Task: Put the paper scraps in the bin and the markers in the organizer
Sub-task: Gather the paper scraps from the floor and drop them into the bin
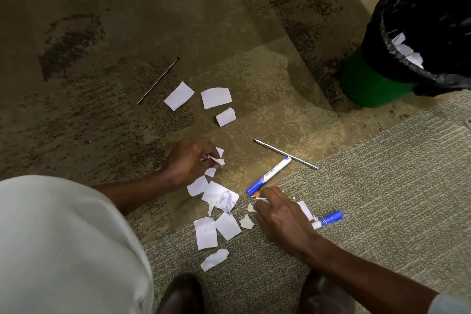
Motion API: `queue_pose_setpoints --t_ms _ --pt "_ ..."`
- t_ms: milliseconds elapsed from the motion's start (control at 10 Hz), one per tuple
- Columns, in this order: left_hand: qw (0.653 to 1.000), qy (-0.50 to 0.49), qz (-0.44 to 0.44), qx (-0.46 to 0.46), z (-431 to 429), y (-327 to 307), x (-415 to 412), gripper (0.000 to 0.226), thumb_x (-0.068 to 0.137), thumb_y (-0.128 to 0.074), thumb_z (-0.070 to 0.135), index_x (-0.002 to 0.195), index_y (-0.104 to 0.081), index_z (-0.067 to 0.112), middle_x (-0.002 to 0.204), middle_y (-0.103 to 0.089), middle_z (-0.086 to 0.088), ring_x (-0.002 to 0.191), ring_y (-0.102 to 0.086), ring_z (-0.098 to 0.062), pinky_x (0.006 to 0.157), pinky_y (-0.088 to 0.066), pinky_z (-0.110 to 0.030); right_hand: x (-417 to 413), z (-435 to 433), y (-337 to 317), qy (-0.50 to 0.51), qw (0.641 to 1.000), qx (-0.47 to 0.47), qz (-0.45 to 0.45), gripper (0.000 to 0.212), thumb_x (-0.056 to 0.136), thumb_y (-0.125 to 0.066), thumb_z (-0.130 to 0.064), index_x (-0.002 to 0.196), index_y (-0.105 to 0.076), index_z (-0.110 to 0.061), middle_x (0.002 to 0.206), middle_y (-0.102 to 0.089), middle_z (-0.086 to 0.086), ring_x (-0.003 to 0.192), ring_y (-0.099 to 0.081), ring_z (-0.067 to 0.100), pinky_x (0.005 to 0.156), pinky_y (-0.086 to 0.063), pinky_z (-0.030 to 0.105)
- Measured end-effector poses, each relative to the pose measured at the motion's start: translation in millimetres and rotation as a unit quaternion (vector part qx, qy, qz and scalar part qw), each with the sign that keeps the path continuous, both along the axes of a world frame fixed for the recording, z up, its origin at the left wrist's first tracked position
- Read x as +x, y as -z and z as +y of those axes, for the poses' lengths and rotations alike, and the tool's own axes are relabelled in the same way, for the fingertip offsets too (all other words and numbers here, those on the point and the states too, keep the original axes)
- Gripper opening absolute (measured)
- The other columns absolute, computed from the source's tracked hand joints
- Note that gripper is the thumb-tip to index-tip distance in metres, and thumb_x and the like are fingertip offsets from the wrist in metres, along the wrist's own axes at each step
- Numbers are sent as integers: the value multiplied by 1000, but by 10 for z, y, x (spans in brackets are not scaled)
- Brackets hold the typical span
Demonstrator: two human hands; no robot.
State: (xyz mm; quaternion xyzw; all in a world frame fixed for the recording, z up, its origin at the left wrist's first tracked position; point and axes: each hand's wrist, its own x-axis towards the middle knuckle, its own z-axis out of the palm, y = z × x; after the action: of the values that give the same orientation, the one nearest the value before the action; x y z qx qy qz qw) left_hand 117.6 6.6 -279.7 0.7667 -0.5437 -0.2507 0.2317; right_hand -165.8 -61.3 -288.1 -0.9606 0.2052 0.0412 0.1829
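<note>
Several white paper scraps lie on the carpet; three sit apart at the top, one of them a squarish scrap [179, 95], and a crumpled cluster [221, 197] lies between my hands. My left hand [190, 160] grips a crumpled scrap [217, 160]. My right hand [280, 216] pinches a small scrap [260, 199] near its fingertips. One white marker with a blue cap [270, 174] lies just above my right hand. A second blue-capped marker [328, 219] pokes out from under that hand. The green bin with a black liner [377, 76] stands at the upper right, with scraps inside. No organizer is in view.
Two thin metal rods lie on the carpet, the left rod [158, 81] above the scraps and the right rod [286, 154] beside the upper marker. My shoes [182, 293] are at the bottom edge. My light trouser leg [66, 242] fills the lower left.
</note>
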Motion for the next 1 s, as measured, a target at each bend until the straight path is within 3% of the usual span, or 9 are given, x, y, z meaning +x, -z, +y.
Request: queue_pose_setpoints --t_ms 100,300,400,500,600,700,800,900,1000 --pt "997 60 -39 19 -5 23 33 19 67 -96 31 76 -81 23 100 -68 5 97 -58 -19 71 -51 -34 -21 -47 -5 62 998 11 -23 10 87 -75 -17 91 -67 -12 98 -63 7 93 -63 29 66 -56 41" --pt "986 133 -85 43 34 88 22 16 74 -90 17 81 -76 18 132 -57 -9 125 -51 -27 91 -54 -41 34 -188 -11 178 983 35 -27 13 82 -83 -17 89 -73 -14 96 -65 7 84 -66 28 65 -55 35" --pt "986 109 -90 90 -4 73 -8 19 76 -78 14 93 -72 19 133 -54 -7 123 -53 -18 91 -58 -39 78 -175 41 169 984 56 -17 18 81 -85 -24 93 -74 -17 102 -66 9 90 -67 29 69 -57 36" --pt "995 67 -20 76 -50 33 -60 30 73 -62 1 97 -65 20 116 -52 -1 83 -67 -8 56 -58 -27 119 -145 76 166 984 65 -12 22 81 -84 -32 96 -73 -19 106 -65 8 95 -66 28 69 -57 36" --pt "990 92 21 108 -59 33 -43 37 80 -66 4 75 -56 39 105 -46 25 93 -55 9 73 -54 -23 132 -91 104 160 985 57 -7 26 80 -84 -32 100 -73 -19 109 -65 8 100 -65 29 71 -58 38" --pt "970 168 -150 94 -4 93 41 50 76 -83 20 72 -43 51 112 -43 30 113 -30 19 101 -43 -39 155 -52 120 169 984 46 11 29 82 -82 -35 104 -72 -18 114 -65 10 106 -64 30 73 -59 40" --pt "978 133 -141 81 32 138 23 21 70 -88 19 85 -73 16 121 -59 -15 118 -53 -21 97 -48 -52 190 -34 117 183 982 40 10 33 83 -82 -42 100 -71 -17 109 -65 9 103 -63 29 71 -59 40" --pt "976 123 -157 93 20 148 12 22 71 -88 20 86 -74 14 121 -58 -18 117 -52 -37 95 -49 -51 201 -18 110 192 980 44 9 33 88 -78 -44 104 -70 -16 114 -65 11 110 -62 30 78 -59 41" --pt "979 111 -160 64 -20 102 18 23 69 -89 16 83 -72 11 113 -60 -16 110 -54 -34 92 -50 -48 222 -8 107 209 976 63 9 30 90 -77 -43 106 -69 -19 119 -65 9 115 -61 29 83 -58 40"
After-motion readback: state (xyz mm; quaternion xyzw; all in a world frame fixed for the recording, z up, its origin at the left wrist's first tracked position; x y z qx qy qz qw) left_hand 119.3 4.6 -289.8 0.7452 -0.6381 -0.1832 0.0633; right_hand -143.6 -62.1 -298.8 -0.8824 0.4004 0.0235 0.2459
